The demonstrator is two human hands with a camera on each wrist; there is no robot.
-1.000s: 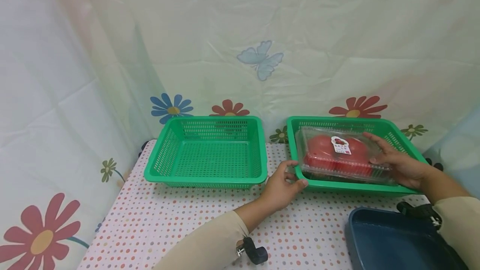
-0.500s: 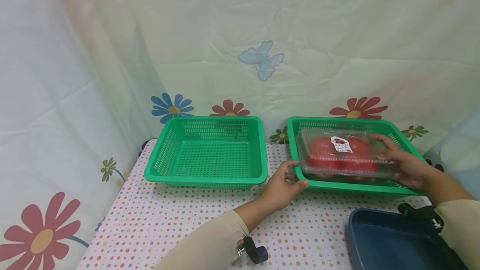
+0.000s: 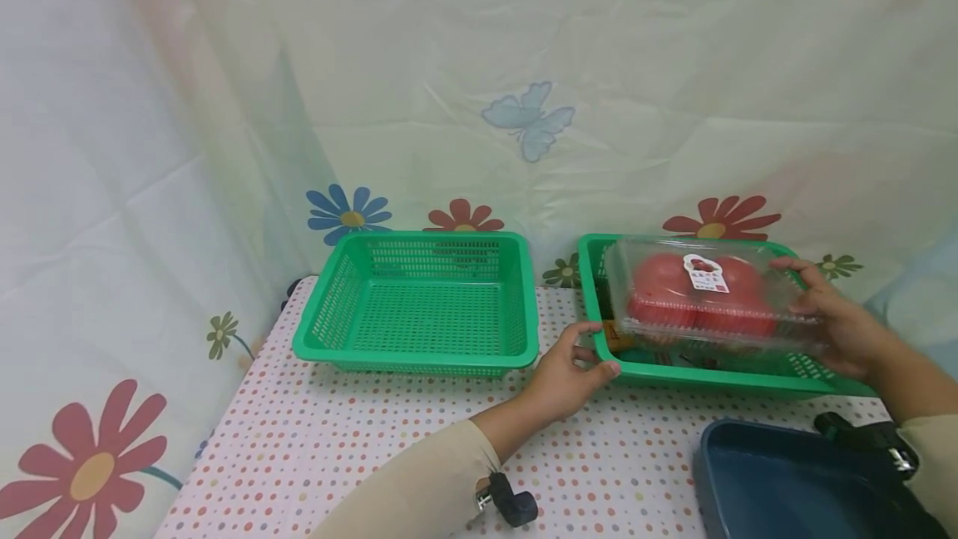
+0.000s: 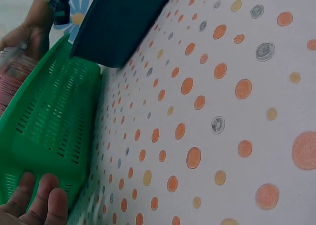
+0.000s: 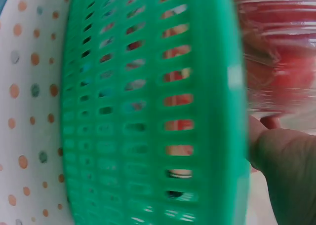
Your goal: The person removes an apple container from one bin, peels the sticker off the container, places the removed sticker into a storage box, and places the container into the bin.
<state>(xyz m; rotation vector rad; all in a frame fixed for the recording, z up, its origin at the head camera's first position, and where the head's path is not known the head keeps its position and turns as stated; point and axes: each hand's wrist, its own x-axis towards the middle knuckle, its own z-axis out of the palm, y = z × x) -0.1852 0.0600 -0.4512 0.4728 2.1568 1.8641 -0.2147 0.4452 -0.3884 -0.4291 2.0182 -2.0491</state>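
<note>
My right hand grips the right end of a clear plastic box with red, tomato-like fruit and a white label. The box hangs tilted over the right green basket, its far side above the back rim. Under it in the basket lie other items, mostly hidden, among them an orange-brown piece. My left hand holds that basket's front left corner. In the left wrist view its fingers lie against the basket wall. The right wrist view shows the box beyond the basket's slotted side.
A second green basket stands to the left, with nothing in it. A dark blue tray sits at the front right, below my right forearm. Dotted cloth covers the table. A flowered curtain hangs close behind the baskets.
My right hand has lifted the box of red fruit up and to the right, uncovering items at the basket's left end. The left hand has stayed at the basket corner.
</note>
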